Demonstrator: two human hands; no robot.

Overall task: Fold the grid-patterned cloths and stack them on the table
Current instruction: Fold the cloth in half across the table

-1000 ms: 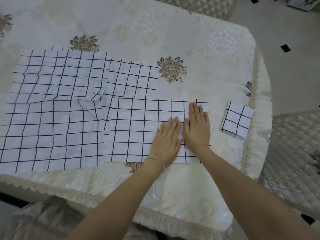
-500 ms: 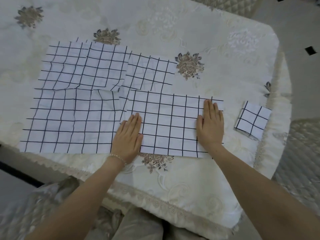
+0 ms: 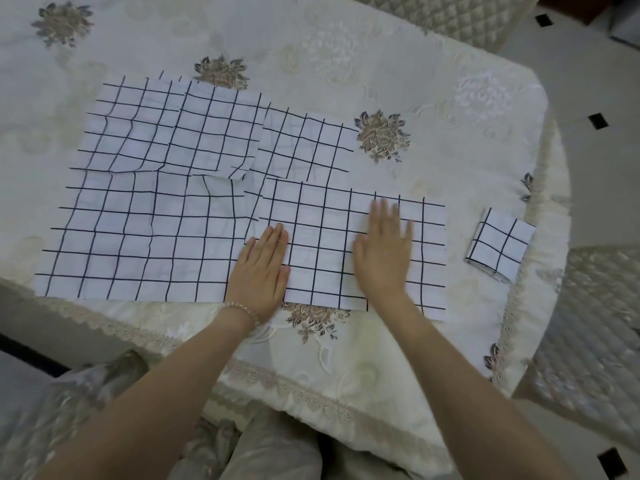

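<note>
- White grid cloth [image 3: 346,244], half-folded, flat near table [image 3: 433,84] front edge.
- Left hand [image 3: 259,271] flat, fingers straight, on its left edge.
- Right hand [image 3: 384,251] flat mid-cloth, blurred.
- Folded square [image 3: 498,244] right, apart.
- Unfolded cloths [image 3: 138,209] left.
- Cream floral tablecloth [image 3: 346,368]; tiled floor [image 3: 595,98].

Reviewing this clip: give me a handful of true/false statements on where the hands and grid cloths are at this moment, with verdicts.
1. Both hands lie flat on the half-folded cloth. True: the left hand is at its left edge, the right hand nearer its middle.
2. The small folded cloth lies to the left of the hands. False: it lies to the right, near the table edge.
3. The right hand pinches up a corner of cloth. False: its fingers are straight, though blurred.
4. A large unfolded cloth lies left of the left hand. True.
5. The left wrist wears a beaded bracelet. True.
</note>
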